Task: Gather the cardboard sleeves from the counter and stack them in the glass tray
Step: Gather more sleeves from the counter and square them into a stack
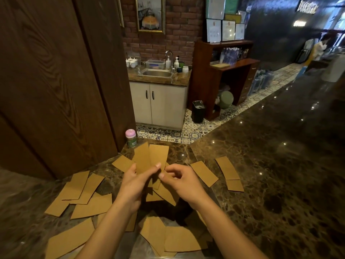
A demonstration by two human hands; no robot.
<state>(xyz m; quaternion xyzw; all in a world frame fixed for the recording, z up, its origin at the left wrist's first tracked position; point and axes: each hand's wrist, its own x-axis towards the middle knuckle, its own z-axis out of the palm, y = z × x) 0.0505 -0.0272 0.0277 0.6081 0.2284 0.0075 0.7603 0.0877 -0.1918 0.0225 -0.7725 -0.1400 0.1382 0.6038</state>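
Observation:
Several flat brown cardboard sleeves lie scattered on the dark marble counter. My left hand holds a small fan of sleeves upright above the counter, thumb across their front. My right hand is just beside it, fingers curled and pinching the lower edge of the fanned sleeves. Loose sleeves lie at the left, at the right, at the far right and near me. I see no glass tray in this view.
A small jar with a pink lid stands at the counter's back edge by a dark wooden panel. Beyond are a tiled floor, a sink cabinet, a black bin and wooden shelving. The counter stretches away to the right.

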